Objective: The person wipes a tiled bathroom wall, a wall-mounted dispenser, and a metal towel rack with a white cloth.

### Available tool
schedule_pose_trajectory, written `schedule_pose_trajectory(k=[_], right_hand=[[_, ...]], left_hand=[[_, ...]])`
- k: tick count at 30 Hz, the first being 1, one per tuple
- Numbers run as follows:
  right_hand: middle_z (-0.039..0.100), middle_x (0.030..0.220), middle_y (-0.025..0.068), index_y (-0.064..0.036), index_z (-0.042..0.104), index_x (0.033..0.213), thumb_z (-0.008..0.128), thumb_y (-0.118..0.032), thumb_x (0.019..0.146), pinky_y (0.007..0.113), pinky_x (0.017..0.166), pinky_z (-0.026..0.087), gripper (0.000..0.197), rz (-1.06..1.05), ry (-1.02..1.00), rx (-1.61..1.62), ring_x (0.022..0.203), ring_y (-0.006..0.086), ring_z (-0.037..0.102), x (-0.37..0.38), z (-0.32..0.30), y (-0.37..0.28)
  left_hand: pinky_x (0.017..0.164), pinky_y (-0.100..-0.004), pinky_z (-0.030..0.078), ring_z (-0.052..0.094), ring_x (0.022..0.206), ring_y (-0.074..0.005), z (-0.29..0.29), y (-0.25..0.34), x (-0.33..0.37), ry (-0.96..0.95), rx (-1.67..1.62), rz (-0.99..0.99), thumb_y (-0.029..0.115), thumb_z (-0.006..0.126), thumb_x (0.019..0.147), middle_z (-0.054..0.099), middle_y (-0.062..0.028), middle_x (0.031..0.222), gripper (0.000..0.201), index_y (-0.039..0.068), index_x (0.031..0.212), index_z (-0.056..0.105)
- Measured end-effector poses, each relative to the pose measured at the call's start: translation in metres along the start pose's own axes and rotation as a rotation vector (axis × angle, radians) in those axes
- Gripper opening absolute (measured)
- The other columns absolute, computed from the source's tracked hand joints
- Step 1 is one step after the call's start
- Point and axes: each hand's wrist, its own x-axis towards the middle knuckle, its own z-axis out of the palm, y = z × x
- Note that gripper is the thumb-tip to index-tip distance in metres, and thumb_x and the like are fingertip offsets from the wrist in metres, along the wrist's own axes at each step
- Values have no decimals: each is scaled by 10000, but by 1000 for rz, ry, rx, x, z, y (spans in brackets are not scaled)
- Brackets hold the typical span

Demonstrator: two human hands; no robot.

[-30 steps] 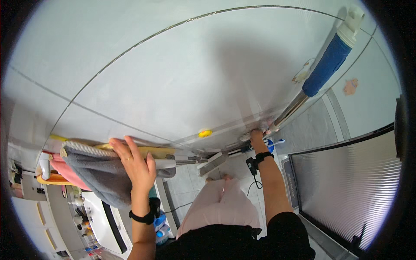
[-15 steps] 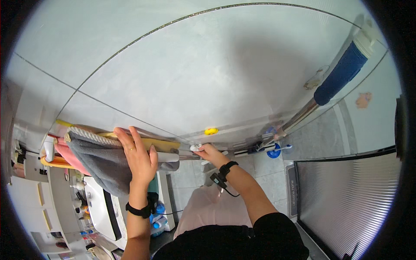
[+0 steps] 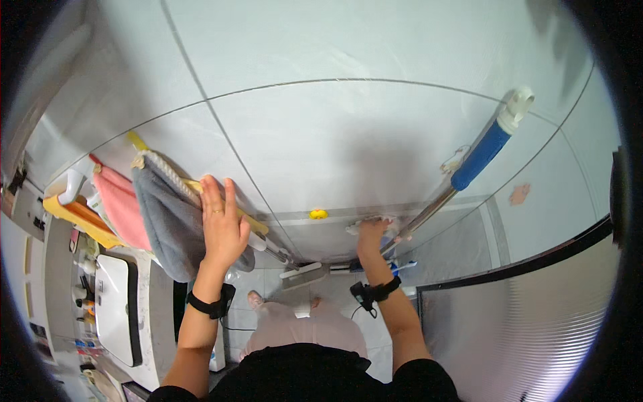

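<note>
My left hand [image 3: 224,231] lies flat with its fingers stretched out, over the edge of a hanging grey towel [image 3: 164,208] and a yellow strip behind it. The towel hangs from a white rope loop on the tiled wall. My right hand [image 3: 372,236] is closed on a white crumpled wipe [image 3: 356,228] and presses it to the lower wall tiles. Part of the wipe is hidden under the fingers. Between the hands, a small yellow sticker-like piece [image 3: 318,214] sits on the wall.
A pole with a blue grip [image 3: 481,157] leans on the wall at the right. Pink [image 3: 120,197] and yellow [image 3: 84,214] cloths hang at the left above a white basin [image 3: 115,308]. A broom-like head [image 3: 305,275] stands low. A ribbed glass panel [image 3: 516,315] is at the right.
My right hand has moved right along the wall with the white wipe. My left hand stays at the grey towel. The view has shifted, showing more wall above.
</note>
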Motion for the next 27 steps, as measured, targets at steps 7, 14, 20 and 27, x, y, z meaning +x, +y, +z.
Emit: schedule_pose_trajectory(k=[7,14,20,27], right_hand=[[-80,1395,279,-21,2,1372,534,-76,721,477,1032,33,843,-899,-25,-625,1302,400,-69,-94,104,-228],[93,1412,216,-81,283,1335,576,-268,748,603,987,17,682,-1550,-333,-1151,1271,480,-65,-84,128,-280],[130,1427,151,-125,324,1328,544,-357,781,569,1008,-16,633,-1684,-245,-1312,1297,423,-47,-77,137,-335],[94,1431,173,-111,262,1357,525,-353,788,540,1013,-38,672,-1716,-127,-1056,1296,432,-39,-110,208,-387]], left_hand=[[1035,-485,163,108,1293,-412,-17,18,1,40,-140,-5,53,546,662,81,-266,1395,767,31,1349,205],[1034,-474,168,76,1293,-423,-20,32,-41,-254,-327,-24,119,610,689,3,-281,1394,798,23,1353,178],[1006,-426,242,171,1256,-457,-31,21,-65,-166,-400,-137,129,611,716,-7,-305,1383,752,20,1344,212],[998,-436,284,353,1194,-354,-20,30,-77,-225,-440,-134,123,574,722,290,-236,1332,771,-6,1342,135]])
